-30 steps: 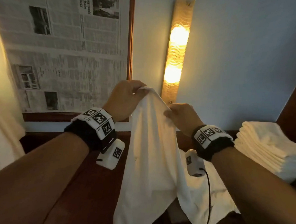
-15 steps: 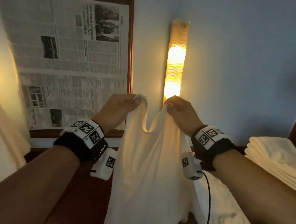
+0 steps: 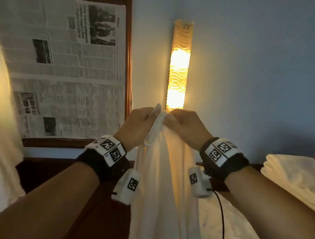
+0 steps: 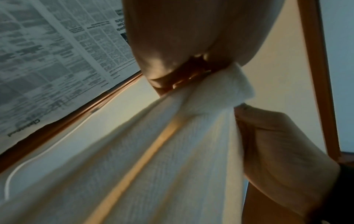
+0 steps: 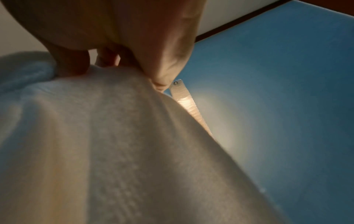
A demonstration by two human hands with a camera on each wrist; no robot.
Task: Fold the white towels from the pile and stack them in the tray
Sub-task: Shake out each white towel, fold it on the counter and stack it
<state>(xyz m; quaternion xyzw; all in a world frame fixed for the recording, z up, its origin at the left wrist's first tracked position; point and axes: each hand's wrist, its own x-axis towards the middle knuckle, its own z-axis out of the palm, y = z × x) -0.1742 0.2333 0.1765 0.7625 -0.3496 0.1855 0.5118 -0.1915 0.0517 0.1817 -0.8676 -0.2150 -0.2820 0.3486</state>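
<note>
A white towel (image 3: 160, 183) hangs lengthwise in front of me, held up by its top edge. My left hand (image 3: 140, 124) pinches one top corner and my right hand (image 3: 185, 124) pinches the other, the two hands almost touching at chest height. In the left wrist view the towel (image 4: 172, 151) bunches into a knot-like fold under my fingertips. The right wrist view shows the towel (image 5: 114, 144) draped below my curled fingers. A stack of folded white towels (image 3: 294, 177) sits at the right. The tray is hidden.
A lit wall lamp (image 3: 179, 69) glows straight ahead on the blue wall. A framed newspaper (image 3: 64, 63) hangs at the left. More loose white cloth (image 3: 229, 232) lies below my right arm on the dark wooden surface (image 3: 46, 173). Pale fabric (image 3: 0, 147) fills the far left.
My hands have come together, bringing the towel's two top corners side by side. The sagging top edge between them has closed into a fold, and the towel now hangs narrower.
</note>
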